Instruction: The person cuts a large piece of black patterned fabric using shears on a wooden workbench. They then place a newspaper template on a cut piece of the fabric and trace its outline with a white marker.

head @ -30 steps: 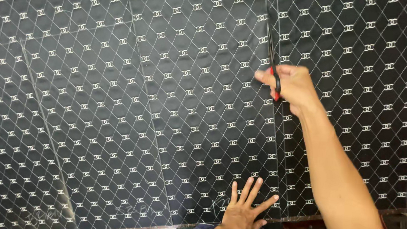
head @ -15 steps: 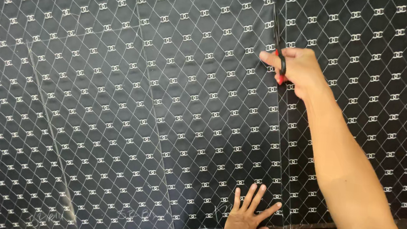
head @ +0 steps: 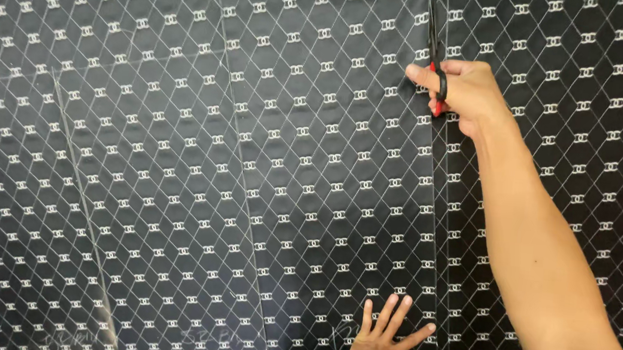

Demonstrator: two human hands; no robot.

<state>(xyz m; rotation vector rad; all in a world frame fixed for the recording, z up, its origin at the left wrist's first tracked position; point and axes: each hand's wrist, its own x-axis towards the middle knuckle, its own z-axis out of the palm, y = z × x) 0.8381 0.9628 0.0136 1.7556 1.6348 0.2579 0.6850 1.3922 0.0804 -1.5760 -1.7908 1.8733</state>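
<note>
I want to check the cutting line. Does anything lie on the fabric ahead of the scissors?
Nothing visible does. Ahead of the scissors in the right hand, the black patterned fabric lies bare to the picture's top edge.

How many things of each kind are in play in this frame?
Black patterned fabric sheet: 1
Scissors with red handles: 1
Hands: 2, the right hand on the scissors, the left hand flat on the fabric
Total: 4

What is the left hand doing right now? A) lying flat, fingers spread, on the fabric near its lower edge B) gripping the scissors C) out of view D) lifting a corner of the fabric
A: the left hand lies flat with fingers spread on the black patterned fabric, while the right hand holds the red-handled scissors.
</note>
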